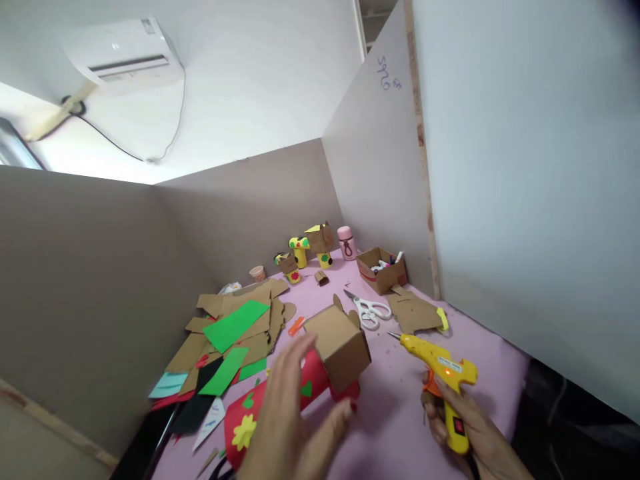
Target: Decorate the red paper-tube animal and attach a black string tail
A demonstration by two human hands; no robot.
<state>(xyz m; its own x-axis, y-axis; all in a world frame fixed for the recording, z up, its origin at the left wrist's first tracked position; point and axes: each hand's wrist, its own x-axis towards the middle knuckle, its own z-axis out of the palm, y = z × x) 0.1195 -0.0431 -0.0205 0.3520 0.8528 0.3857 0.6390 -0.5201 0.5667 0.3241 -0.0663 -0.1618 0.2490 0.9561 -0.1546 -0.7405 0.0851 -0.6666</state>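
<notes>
The right hand (467, 427) is clenched around the grip of a yellow hot glue gun (443, 380), whose nozzle points up and left over the pink counter (395, 427). The left hand (293, 417) is spread, fingers loose, resting against a red paper tube (280, 410) decorated with a yellow flower and green hearts; a small cardboard box (343, 347) sits on the tube's far end. Just beyond lie white-handled scissors (371, 310) and a flat cardboard cutout (415, 312). To the left sprawls a pile of cardboard pieces with green paper sheets (235, 325). Further back stand small yellow tube crafts (300, 252), a pink bottle (347, 243) and an open carton of supplies (383, 268).
</notes>
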